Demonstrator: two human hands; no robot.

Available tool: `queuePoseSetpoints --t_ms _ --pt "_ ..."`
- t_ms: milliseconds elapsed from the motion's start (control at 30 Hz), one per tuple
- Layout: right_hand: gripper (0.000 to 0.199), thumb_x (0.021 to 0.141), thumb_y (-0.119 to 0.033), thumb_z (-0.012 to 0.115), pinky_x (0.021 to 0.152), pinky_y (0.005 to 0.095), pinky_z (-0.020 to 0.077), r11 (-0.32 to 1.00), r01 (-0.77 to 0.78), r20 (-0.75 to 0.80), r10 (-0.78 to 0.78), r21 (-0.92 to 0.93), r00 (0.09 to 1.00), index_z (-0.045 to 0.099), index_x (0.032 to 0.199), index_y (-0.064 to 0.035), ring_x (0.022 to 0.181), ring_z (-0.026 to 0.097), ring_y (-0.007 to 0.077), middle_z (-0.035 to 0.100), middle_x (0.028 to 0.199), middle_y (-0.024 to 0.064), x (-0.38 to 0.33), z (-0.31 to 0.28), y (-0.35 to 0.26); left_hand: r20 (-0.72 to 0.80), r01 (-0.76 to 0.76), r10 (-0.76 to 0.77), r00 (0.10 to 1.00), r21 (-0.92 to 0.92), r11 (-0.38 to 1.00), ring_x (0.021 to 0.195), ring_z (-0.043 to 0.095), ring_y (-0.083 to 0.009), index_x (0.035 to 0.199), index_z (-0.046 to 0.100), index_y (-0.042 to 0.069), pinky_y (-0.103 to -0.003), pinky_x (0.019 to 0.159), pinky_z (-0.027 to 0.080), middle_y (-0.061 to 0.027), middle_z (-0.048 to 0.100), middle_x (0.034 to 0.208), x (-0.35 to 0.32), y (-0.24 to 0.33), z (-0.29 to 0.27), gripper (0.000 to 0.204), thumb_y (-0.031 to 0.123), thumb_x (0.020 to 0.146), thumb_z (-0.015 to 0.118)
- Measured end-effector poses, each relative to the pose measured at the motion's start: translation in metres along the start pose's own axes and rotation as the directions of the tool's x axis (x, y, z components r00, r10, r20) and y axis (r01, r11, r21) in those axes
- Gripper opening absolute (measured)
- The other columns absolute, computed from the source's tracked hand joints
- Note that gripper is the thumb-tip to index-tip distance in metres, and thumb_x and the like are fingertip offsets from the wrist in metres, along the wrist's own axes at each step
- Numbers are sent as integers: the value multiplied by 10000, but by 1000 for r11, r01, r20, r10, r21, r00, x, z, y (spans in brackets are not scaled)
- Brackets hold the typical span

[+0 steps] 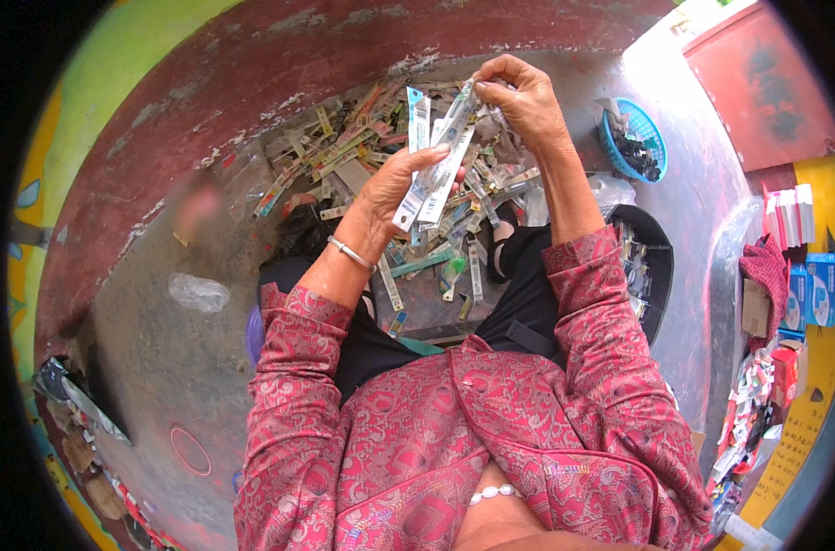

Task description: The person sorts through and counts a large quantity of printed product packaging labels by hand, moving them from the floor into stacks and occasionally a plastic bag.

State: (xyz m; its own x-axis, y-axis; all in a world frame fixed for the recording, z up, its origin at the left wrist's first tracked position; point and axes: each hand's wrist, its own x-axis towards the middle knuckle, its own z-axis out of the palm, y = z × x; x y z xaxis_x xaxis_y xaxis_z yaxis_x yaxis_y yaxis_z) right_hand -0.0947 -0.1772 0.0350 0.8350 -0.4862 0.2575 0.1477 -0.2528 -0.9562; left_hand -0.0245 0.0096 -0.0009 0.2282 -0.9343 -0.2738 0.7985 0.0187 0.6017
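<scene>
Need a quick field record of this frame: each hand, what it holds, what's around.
left hand: grips a bundle of long narrow packets, thumb over them
right hand: pinches the top end of one packet in that bundle
wrist: silver bangle on the left
floor ahead: pile of loose packets between the feet and the red curved wall
right side: blue basket with dark items; black tub; stacked boxes
left side: clear plastic bag on the concrete

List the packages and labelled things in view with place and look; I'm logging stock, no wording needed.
Long packets: held by left hand and right hand; narrow, white and blue.
Strip pile: floor ahead; mixed colours.
Blue boxes: far right, rectangular.
White-red boxes: above them, stacked.
</scene>
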Motion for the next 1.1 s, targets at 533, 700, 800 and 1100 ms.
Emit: queuePoseSetpoints --t_ms 533,700,800,1100 --pt "89 755 25 579 749 242 464 993 105 42 -107 47 993 600 835 -10 799 569 105 626 840 54 7 12 11 140 -68 70 988 -15 998 774 614 -151 1078 503 -17 -271 669 532 -118 617 969 -7 7 11 434 44 675 651" --pt "119 754 -48 602 670 215 454 993 98 -130 -105 -64 986 639 862 -17 731 559 81 630 805 30 4 7 3 73 -71 61 996 156 985 797 610 -172 1072 501 -13 -295 672 532 -125 610 1011 -7 8 8 435 13 658 633" --pt "74 770 -80 599 614 225 451 993 -22 -461 -33 -112 887 622 807 -21 673 557 82 623 741 16 -4 4 -9 -17 -33 37 999 197 980 758 609 -172 1053 511 -10 -300 666 525 -118 616 982 -5 5 4 412 -13 655 617" --pt "112 778 -147 575 596 362 479 674 332 -146 -548 -660 824 562 821 -44 660 591 287 579 731 128 -4 42 11 55 -13 -7 998 356 934 691 581 -118 999 535 -7 -259 647 482 -79 626 862 -10 -10 13 378 60 654 676"
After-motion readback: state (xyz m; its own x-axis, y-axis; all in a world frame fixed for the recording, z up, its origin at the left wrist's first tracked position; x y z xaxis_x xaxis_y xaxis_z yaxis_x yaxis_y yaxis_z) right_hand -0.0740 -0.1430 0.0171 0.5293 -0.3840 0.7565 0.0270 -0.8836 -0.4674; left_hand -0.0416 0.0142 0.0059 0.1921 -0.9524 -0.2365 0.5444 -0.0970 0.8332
